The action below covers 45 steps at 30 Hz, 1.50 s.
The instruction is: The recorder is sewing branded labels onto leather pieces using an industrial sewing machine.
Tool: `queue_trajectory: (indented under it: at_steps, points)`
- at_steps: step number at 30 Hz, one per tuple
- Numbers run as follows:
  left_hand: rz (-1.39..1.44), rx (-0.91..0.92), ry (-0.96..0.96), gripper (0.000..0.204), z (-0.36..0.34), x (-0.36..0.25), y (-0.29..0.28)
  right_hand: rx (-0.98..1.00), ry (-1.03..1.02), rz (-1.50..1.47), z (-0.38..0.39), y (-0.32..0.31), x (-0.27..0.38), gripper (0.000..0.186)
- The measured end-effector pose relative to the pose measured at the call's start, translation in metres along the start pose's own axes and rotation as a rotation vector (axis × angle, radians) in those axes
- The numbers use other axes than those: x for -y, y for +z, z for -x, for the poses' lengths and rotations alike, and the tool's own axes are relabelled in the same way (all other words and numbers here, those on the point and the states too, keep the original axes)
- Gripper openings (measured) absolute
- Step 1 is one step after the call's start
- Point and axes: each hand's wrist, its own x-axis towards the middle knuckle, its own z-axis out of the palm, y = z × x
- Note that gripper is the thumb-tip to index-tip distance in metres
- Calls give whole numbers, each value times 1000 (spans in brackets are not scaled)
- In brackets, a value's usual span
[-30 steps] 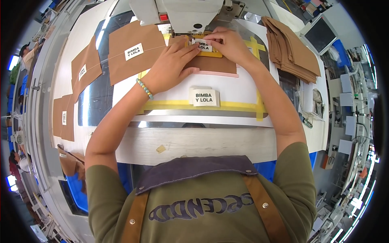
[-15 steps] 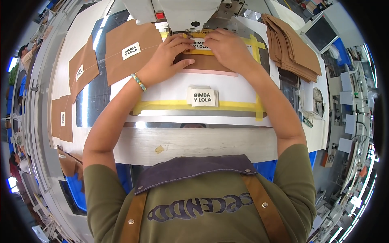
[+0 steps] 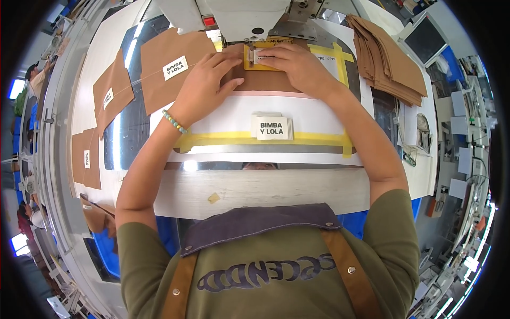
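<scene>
Under the sewing machine head (image 3: 239, 18) lies a brown fabric piece (image 3: 268, 82), with a yellow rectangular frame (image 3: 247, 58) on top of it. Inside the frame is a white label (image 3: 258, 54), partly hidden by fingers. My right hand (image 3: 300, 66) reaches over the frame from the right, its fingers stretched flat with the tips on the label. My left hand (image 3: 207, 85) rests at the left part of the brown piece, fingers extended and thumb apart, holding nothing. A stack of white printed labels (image 3: 271, 127) sits on the white sheet nearer to me.
Brown pieces bearing labels (image 3: 159, 80) lie to the left, linked by a thread. At the far right is a pile of brown pieces (image 3: 390, 69). Yellow tape (image 3: 313, 136) edges the white sheet. A small tan scrap (image 3: 213, 198) lies near the table's front edge.
My left hand has come away from the frame's left side, down and left onto the fabric. My right hand's fingers have moved left over the label, covering most of it.
</scene>
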Motion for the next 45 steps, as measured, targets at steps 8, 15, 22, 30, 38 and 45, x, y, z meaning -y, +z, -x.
queue_trajectory:
  at_steps: [8,15,22,30,38,45]
  points:
    - [-87,-137,88,34,24,-9,-2,7,24,-76,-1,0,4,59]
    - [-84,-168,196,37,32,-34,-10,-7,59,-96,3,3,4,59]
    - [-41,-120,259,34,39,-48,2,-62,51,-73,-3,9,-2,53]
    - [-44,-140,257,33,39,-46,2,-48,144,15,-15,6,-3,44]
    - [-26,-111,229,33,36,-39,-2,155,471,58,-20,-19,45,43]
    - [-14,-99,156,38,19,-30,-17,85,457,65,-2,-16,55,42]
